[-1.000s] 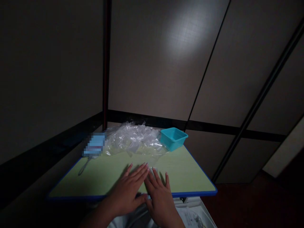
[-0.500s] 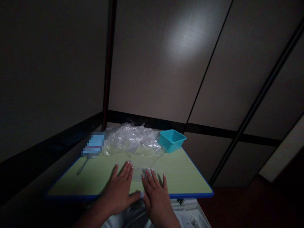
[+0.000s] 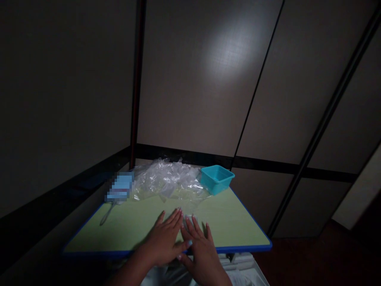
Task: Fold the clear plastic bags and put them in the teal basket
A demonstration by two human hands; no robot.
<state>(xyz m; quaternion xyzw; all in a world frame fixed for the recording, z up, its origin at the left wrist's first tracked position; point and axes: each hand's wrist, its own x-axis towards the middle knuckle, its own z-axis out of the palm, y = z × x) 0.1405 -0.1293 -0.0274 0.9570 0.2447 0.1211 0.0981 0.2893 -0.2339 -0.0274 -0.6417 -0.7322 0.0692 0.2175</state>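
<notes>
My left hand (image 3: 168,240) lies flat near the front of the table, fingers stretched out and pointing away from me. Close beside it, my right hand (image 3: 201,248) is also spread flat, its thumb by the left thumb. Under and between the fingertips shows a small piece of clear plastic (image 3: 193,219), mostly hidden by the hands. Beyond the hands lies a crumpled heap of clear plastic bags (image 3: 169,178). A turquoise plastic basket (image 3: 216,180) stands at the heap's right end.
The light green table (image 3: 238,230) has a blue edge. At its left lies a blurred-out light blue object (image 3: 120,186) with a strap (image 3: 107,213). A white open container (image 3: 245,268) with pale contents sits below the front edge. Cabinet panels (image 3: 193,99) rise behind.
My left hand has slid to the right, closer to my right hand, covering more of the small clear plastic piece. The view has shifted slightly.
</notes>
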